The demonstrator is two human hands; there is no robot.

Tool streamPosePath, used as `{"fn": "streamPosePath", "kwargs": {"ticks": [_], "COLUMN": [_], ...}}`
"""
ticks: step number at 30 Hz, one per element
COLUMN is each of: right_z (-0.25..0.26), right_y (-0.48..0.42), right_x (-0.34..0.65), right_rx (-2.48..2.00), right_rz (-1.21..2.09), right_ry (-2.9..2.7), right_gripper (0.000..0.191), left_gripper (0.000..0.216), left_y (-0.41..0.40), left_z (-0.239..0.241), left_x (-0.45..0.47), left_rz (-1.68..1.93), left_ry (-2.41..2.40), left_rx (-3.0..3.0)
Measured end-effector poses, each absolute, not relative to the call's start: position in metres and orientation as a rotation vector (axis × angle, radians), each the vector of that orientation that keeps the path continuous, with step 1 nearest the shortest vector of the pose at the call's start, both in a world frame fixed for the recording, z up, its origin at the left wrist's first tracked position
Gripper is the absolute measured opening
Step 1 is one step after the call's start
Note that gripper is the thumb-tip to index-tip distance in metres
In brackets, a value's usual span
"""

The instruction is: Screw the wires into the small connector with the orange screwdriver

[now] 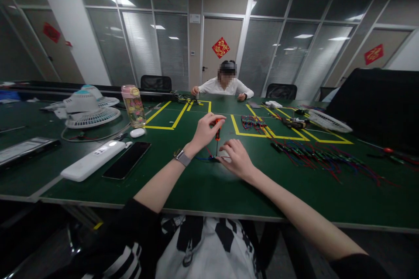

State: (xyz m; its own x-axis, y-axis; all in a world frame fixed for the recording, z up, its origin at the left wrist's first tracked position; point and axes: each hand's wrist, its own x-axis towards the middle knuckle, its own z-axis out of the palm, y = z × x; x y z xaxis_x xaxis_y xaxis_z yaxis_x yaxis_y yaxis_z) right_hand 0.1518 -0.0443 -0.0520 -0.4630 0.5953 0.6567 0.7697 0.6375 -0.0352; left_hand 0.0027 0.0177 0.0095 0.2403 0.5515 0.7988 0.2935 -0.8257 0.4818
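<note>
My left hand [206, 130] is closed round the red handle of a small screwdriver [217, 136], held upright with its tip down on a small part with red and blue wires [212, 158] on the green table [203, 187]. My right hand [236, 157] rests on the table beside it, fingers pressed down on that part to steady it. A watch sits on my left wrist.
Piles of red, blue and black wired parts [314, 154] lie to the right. A phone [127, 159], a white remote-like box [93, 160], a bottle [133, 105] and fans [88, 111] stand at the left. Another person [225, 85] sits across the table.
</note>
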Motion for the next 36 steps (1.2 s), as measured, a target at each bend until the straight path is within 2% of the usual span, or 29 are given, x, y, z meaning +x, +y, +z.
{"fn": "streamPosePath", "kwargs": {"ticks": [2, 6, 10, 15, 29, 36], "right_z": [-0.044, -0.04, -0.048, -0.063, -0.085, -0.097], "right_y": [-0.07, -0.113, -0.118, -0.108, -0.131, -0.153], "right_x": [0.131, 0.069, 0.013, -0.023, -0.057, -0.062], "right_rx": [-0.705, -0.086, -0.147, -0.051, 0.02, 0.078], "right_rz": [-0.652, -1.048, -1.02, -1.009, -0.587, -0.546], "right_ry": [-2.361, -2.365, -2.354, -2.274, -2.381, -2.283], "right_gripper": [0.018, 0.032, 0.038, 0.031, 0.027, 0.031], "left_gripper": [0.021, 0.021, 0.02, 0.018, 0.017, 0.017], "left_y": [0.021, 0.032, 0.043, 0.046, 0.047, 0.049], "left_z": [0.01, 0.012, 0.011, 0.01, 0.015, 0.015], "left_x": [0.003, 0.002, 0.002, 0.006, 0.01, 0.013], "left_rz": [1.645, 1.666, 1.639, 1.628, 1.567, 1.558], "left_ry": [0.817, 0.863, 0.892, 0.921, 0.968, 0.954], "left_rx": [2.343, 2.452, 2.506, 2.518, 2.602, 2.639]}}
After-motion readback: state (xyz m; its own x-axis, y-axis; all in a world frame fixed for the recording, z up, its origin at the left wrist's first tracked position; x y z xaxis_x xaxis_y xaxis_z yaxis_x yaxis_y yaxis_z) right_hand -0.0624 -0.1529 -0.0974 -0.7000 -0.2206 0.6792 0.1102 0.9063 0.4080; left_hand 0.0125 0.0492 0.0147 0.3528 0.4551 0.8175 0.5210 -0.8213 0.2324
